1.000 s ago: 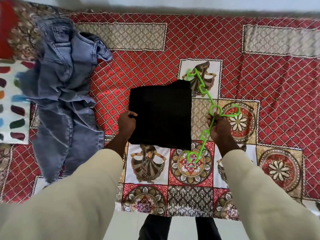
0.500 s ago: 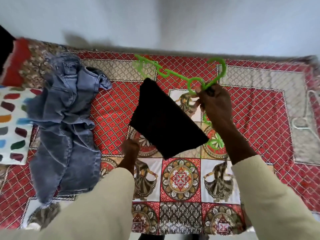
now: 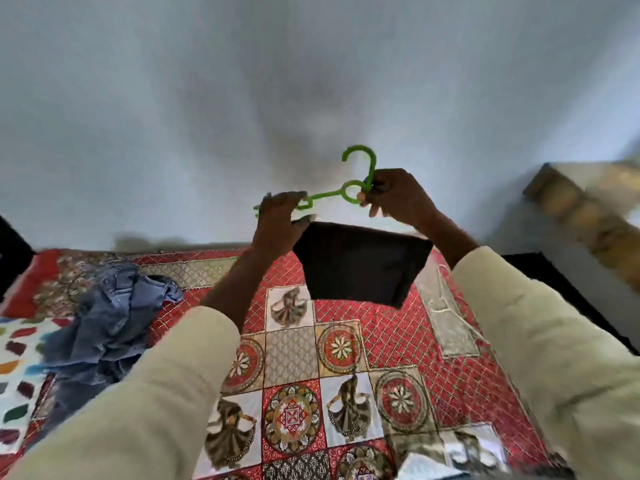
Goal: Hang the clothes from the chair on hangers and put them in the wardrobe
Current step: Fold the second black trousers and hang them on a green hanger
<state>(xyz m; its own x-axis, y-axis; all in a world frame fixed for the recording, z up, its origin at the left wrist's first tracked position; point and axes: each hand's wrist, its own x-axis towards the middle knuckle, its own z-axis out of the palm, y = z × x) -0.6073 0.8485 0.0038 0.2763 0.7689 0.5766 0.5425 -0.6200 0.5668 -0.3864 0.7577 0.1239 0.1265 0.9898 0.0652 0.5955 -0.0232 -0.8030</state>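
Now, head view, one line for each thing:

Green hanger (image 3: pixel 332 195): it is raised in the air in front of the pale wall (image 3: pixel 173 98), with the hook pointing up. Both hands hold it, one on each side.

Right hand (image 3: pixel 394 195): the fingers are curled around the hanger neck, just below the hook, and they grip it there.

Left hand (image 3: pixel 280 220): it is at the left arm of the hanger, and the fingers are bent over the green bar. The picture is blurred here, so I cannot tell for sure if it grips the bar or only touches it.

Black garment (image 3: pixel 360 268): it is folded and hangs under the hanger, between the two forearms, above the bed and not touching it. Its upper edge is just below the hands. How it sits on the lower bar of the hanger is hidden.

Blue jeans (image 3: pixel 110 320): they lie in a crumpled heap on the left part of the bed, well apart from the hanger.

Bed cover (image 3: pixel 398 341): it is red, with patchwork squares of flowers and dancing figures, and it covers the bed under the arms.

Pillow (image 3: pixel 17 372): white with coloured spots, at the left edge, beside the jeans.

White hanger (image 3: pixel 446 296): it lies flat on the bed cover at the right, near the right sleeve (image 3: pixel 540 341).

Sleeves: both are cream coloured and reach up from the bottom of the picture.
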